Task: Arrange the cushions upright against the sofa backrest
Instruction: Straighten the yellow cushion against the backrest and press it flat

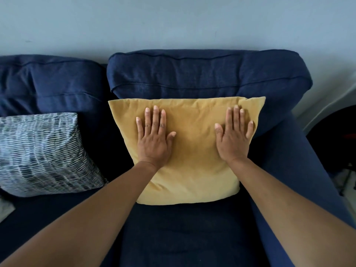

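Note:
A mustard-yellow cushion (192, 151) leans upright against the right backrest (192, 78) of the dark blue sofa. My left hand (154, 137) lies flat on its left half, fingers spread, holding nothing. My right hand (234, 135) presses flat on its right half, fingers apart too. A blue-and-white patterned cushion (42, 153) leans against the left backrest (48, 83), apart from the yellow one.
The sofa's right armrest (292, 170) runs along the right of the yellow cushion. The dark seat (183, 234) stretches toward me. A pale cloth corner (5, 208) shows at the left edge. Beyond the armrest stands a dark object (335, 143). A grey wall (173, 22) is behind.

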A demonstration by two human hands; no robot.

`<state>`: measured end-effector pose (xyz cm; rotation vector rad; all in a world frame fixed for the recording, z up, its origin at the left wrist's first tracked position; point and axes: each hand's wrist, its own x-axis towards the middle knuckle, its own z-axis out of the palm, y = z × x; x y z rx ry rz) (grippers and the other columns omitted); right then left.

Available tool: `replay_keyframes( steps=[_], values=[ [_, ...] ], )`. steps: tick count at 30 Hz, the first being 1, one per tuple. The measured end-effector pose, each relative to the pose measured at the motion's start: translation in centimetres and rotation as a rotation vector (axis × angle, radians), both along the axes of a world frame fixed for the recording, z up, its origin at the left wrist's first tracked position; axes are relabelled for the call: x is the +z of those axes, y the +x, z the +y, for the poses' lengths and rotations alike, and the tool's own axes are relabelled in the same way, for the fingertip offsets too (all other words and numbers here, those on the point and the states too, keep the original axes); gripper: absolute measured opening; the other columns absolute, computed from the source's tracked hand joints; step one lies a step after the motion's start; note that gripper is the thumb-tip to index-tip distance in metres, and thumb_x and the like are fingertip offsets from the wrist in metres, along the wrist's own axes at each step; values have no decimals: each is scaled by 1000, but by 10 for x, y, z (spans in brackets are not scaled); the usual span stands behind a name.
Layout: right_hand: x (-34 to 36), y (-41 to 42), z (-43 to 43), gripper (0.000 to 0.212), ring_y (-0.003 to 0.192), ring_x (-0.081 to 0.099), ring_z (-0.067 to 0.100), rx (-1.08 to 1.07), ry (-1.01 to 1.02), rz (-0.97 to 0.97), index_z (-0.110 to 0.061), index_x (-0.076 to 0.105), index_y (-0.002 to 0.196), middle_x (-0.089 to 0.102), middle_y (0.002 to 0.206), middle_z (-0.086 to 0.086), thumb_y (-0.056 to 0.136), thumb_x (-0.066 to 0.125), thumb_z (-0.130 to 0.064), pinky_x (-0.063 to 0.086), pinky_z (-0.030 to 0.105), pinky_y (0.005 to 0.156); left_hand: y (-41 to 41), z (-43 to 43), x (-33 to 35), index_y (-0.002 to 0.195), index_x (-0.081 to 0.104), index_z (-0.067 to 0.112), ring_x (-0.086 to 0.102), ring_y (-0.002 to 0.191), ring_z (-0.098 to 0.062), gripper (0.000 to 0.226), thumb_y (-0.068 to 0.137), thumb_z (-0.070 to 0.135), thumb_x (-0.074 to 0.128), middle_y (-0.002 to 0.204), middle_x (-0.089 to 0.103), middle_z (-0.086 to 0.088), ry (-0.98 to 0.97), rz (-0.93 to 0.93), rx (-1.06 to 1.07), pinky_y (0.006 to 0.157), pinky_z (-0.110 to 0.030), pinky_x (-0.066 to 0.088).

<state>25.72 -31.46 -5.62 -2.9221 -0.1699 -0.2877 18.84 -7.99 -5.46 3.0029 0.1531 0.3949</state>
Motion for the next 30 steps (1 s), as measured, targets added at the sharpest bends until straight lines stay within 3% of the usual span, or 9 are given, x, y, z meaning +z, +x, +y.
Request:
replay_keyframes(
  steps=[3,6,9,14,19,30],
  values=[
    [6,-15,12,68,154,0,22,212,2,-127,-15,8,159,4,167,6,103,15,-52,-7,48,122,-6,-11,3,160,20,6,7,155,-35,71,104,50,21,168,13,-13,25,-81,-130,124,-57,0],
    [-4,-28,20,66,154,5,21,436,-175,-139,-20,15,159,8,167,5,103,18,-54,1,51,122,-11,-13,-1,160,20,5,6,156,-32,73,104,51,20,169,12,-13,93,-20,-164,125,-55,1],
    [-11,-22,9,65,154,1,21,357,-222,-44,-24,15,159,6,168,4,102,18,-55,0,51,121,-11,-3,-4,161,14,6,1,156,-28,75,103,54,15,169,6,-11,129,53,-104,125,-52,-2],
    [-14,-11,-21,65,153,-12,19,158,-205,73,-28,-3,158,-11,167,1,101,4,-56,-6,53,121,-14,18,-9,160,-6,10,-13,155,-26,76,102,56,5,169,-9,-9,122,117,-8,125,-50,-8],
    [-12,-12,-25,63,153,-11,21,76,-185,133,-29,-8,157,-8,167,2,101,2,-56,-5,52,121,-16,15,-11,159,-14,11,-17,155,-26,74,103,55,2,169,-16,-9,100,162,50,124,-51,-10],
    [12,-14,-21,64,153,-2,24,97,-188,253,-26,3,158,1,168,4,101,9,-55,4,53,120,-20,9,8,158,-19,11,-20,154,-26,74,102,56,0,168,-20,-8,128,294,72,124,-52,-9]
  ],
)
